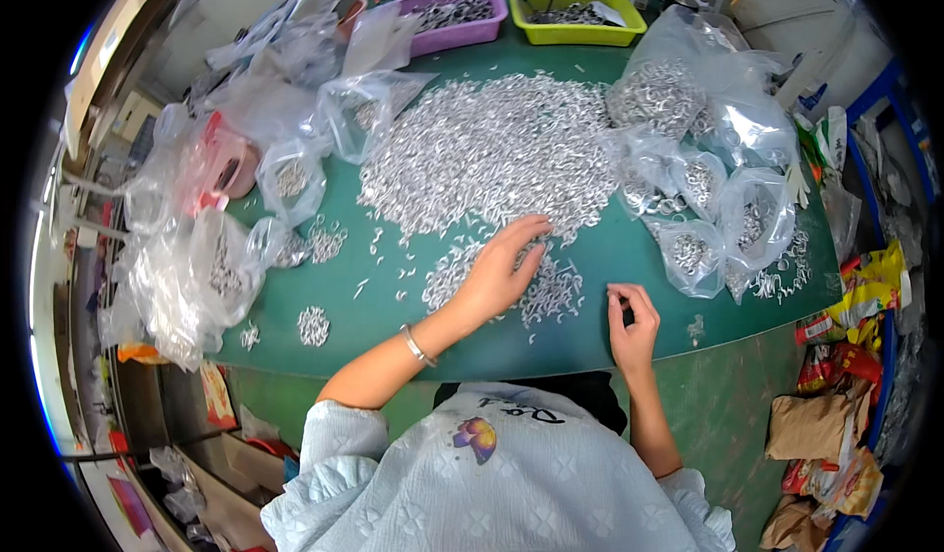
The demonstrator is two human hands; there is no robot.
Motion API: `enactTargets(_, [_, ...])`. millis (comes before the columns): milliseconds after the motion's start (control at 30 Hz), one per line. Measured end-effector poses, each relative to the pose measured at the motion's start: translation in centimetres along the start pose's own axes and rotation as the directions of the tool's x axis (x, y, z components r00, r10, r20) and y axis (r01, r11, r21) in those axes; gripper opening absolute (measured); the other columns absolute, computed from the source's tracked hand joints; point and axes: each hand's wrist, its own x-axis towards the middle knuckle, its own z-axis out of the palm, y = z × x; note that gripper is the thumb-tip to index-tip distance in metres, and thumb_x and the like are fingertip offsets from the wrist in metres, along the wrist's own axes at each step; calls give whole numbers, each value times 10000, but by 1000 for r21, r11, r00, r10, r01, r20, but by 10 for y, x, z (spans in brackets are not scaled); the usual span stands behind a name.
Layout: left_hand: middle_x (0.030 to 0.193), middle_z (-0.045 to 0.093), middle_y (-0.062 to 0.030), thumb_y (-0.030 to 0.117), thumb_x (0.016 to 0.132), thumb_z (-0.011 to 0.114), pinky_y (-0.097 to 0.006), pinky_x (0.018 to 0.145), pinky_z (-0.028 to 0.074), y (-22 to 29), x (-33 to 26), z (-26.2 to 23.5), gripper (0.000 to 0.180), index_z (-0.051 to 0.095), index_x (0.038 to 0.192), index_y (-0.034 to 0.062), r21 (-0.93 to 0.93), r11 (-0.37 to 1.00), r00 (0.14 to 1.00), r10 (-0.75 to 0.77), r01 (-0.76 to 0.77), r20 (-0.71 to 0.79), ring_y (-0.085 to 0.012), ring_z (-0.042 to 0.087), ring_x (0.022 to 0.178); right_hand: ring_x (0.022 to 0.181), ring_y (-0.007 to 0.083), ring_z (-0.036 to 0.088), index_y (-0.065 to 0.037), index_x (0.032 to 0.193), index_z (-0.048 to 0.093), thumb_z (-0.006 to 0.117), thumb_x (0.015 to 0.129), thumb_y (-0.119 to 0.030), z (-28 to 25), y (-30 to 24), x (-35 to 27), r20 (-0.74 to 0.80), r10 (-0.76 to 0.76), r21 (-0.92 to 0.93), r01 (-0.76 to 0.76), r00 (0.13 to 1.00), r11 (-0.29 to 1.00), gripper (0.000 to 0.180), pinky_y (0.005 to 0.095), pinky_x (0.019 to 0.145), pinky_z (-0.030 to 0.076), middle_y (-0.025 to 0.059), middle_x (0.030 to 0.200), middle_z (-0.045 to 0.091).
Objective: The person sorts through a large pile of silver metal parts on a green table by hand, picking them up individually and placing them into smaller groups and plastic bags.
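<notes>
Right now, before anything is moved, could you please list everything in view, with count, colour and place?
Table: one, green, centre
Large pile of metal pieces: one, silver, mid-table
Smaller pile: one, silver, nearer the person
Small heaps: at least three, silver, table's left
Purple tray: one, purple, far edge
Lime tray: one, yellow-green, right of it
Plastic bags: many, clear, both sides
Container: one, pink, among left bags
Packets: several, yellow and red, far right
Paper bag: at least one, brown, lower right
Floor: one, green, below table
Top: one, pale blue, bottom centre
Bracelet: one, silver, left wrist
Left grip: one, bare, at smaller pile
Right grip: one, bare, near table edge
</notes>
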Motion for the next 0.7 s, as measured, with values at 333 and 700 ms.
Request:
enactTargets(333, [1528, 329, -128, 245, 920, 609, -633, 1100, 229, -36, -102, 8, 518, 472, 1384, 59, 603, 797, 998, 10, -47, 64, -409, 264, 1406, 992, 309, 554, -26, 1041, 657, 632, 847, -46, 25, -17, 16, 141, -205, -324, 240, 969, 915, 196, 396, 854, 398, 128, 1047, 628])
enactTargets(700, [1511, 341, -131, 215, 881, 651, -640, 1070, 269, -32, -97, 13, 570, 457, 1400, 85, 677, 734, 998, -58, 60, -26, -402, 287, 1392, 938, 285, 543, -39, 909, 660, 680, 789, -11, 21, -2, 40, 261, -182, -411, 279, 948, 868, 125, 385, 797, 396, 85, 984, 599])
